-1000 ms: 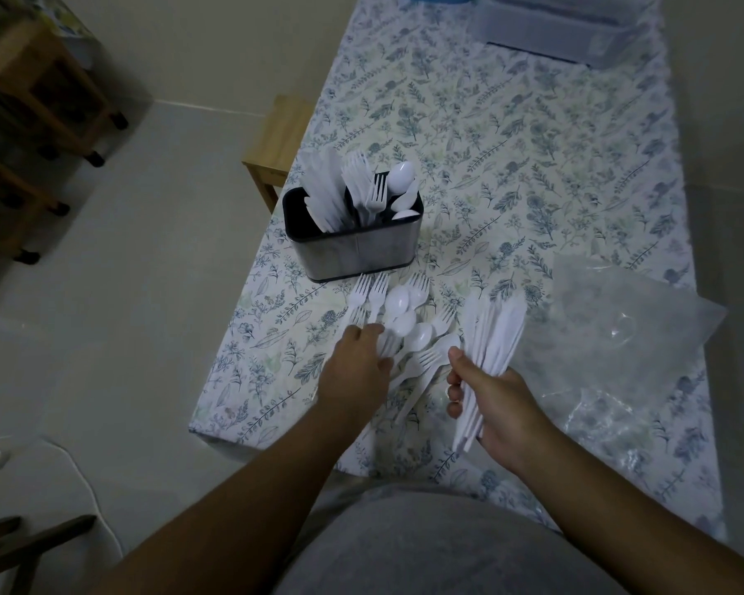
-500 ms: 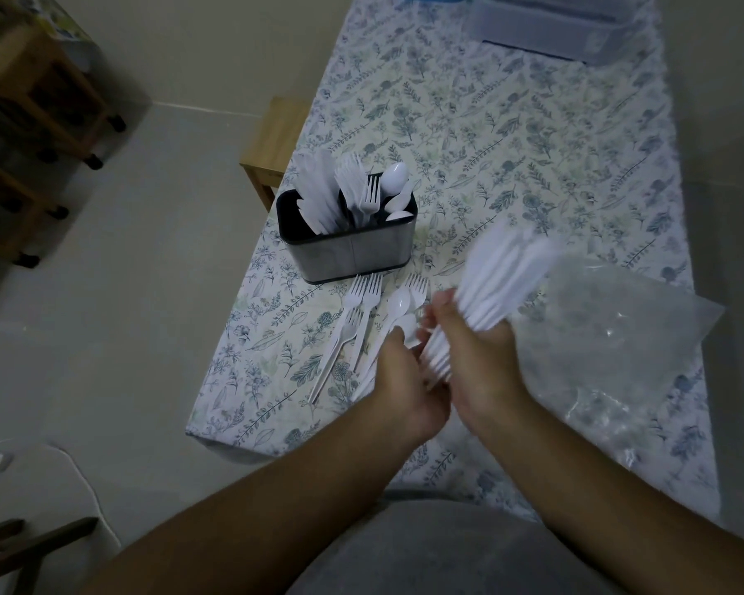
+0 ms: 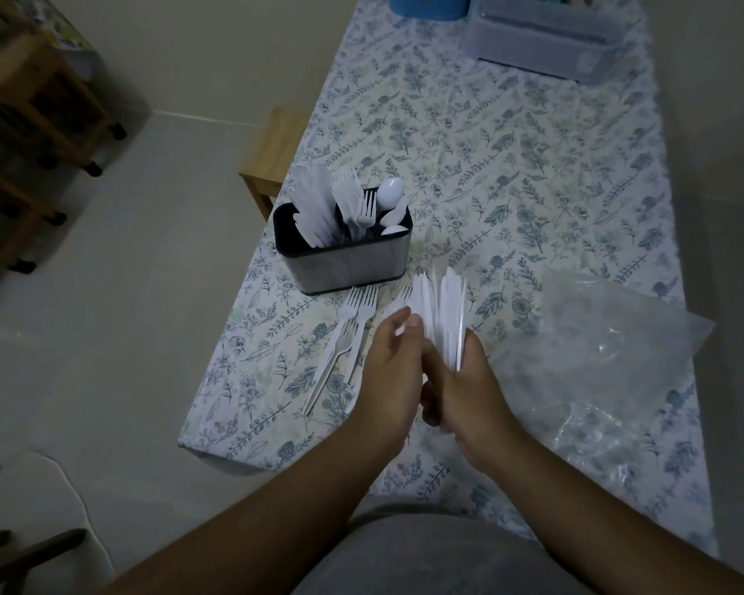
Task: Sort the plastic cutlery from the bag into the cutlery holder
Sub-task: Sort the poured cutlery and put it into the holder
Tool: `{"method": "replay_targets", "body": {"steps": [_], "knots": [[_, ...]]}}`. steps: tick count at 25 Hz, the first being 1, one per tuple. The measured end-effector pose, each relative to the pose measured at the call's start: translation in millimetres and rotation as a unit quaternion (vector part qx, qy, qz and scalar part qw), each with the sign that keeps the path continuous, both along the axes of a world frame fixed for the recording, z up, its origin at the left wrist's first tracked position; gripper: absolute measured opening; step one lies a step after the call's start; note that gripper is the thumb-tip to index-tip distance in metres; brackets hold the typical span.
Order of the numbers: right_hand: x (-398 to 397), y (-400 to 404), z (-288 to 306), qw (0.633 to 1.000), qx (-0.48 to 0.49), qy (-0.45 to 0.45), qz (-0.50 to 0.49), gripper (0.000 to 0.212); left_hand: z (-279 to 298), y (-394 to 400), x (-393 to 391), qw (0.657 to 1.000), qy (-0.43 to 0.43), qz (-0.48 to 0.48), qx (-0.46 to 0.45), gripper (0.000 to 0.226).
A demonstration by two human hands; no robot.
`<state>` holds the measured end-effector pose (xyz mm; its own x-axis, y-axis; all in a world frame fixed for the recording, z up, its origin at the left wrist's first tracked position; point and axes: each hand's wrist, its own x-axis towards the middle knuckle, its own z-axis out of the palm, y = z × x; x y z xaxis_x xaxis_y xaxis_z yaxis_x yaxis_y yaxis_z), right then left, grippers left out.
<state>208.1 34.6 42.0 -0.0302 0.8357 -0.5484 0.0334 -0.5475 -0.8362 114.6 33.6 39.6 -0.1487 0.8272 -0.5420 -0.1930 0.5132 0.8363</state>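
Note:
A bundle of white plastic knives [image 3: 441,311] stands upright above the table, gripped by my right hand [image 3: 469,388]. My left hand [image 3: 389,371] is pressed against the bundle's left side, its fingers curled round the handles. The dark cutlery holder [image 3: 344,261] stands just beyond, with knives, forks and spoons sorted in its compartments. Several loose white forks [image 3: 346,332] lie on the cloth left of my hands. The clear plastic bag [image 3: 610,337] lies flat to the right.
The flowered tablecloth [image 3: 512,173] covers the table; its left edge runs close to the holder. A clear lidded box [image 3: 542,40] and a blue container [image 3: 426,4] stand at the far end. A wooden stool [image 3: 271,152] and wooden shelves [image 3: 31,135] stand on the floor.
My left hand left the loose cutlery and came to the knife bundle. The bundle swung from leaning right to upright and nearer the holder.

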Motion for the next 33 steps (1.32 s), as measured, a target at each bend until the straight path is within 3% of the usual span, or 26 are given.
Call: {"method": "replay_targets", "body": {"steps": [3,6,12,19,24,28,33], "knots": [[7.0,-0.7,-6.3,0.999,0.007,-0.031,-0.007,0.039,2.3,-5.4,-2.8,0.996,0.047,-0.061,0.047,0.035],[7.4,-0.9,-15.0,0.994,0.032,-0.103,-0.015,0.057,3.7,-2.3,-2.7,0.99,0.079,-0.075,0.086,0.026],[5.3,3.6,-0.8,0.994,0.058,-0.09,0.03,0.034,10.6,-0.1,-16.8,0.991,0.046,-0.065,0.108,0.023],[7.6,12.3,0.9,0.984,0.033,-0.088,0.15,0.024,0.5,-4.8,-48.6,0.986,0.088,-0.081,0.115,0.027],[-1.8,26.0,11.1,0.967,0.097,-0.113,0.205,0.019,17.3,-1.3,-80.0,0.975,0.133,-0.111,0.137,0.03],[-34.7,50.6,41.3,0.946,0.179,-0.145,0.229,0.018,55.2,13.9,-115.8,0.95,0.218,-0.107,0.196,0.031],[-94.8,104.9,92.3,0.931,0.263,-0.118,0.224,0.02,91.8,57.4,-171.2,0.913,0.259,-0.06,0.309,0.029]]}}
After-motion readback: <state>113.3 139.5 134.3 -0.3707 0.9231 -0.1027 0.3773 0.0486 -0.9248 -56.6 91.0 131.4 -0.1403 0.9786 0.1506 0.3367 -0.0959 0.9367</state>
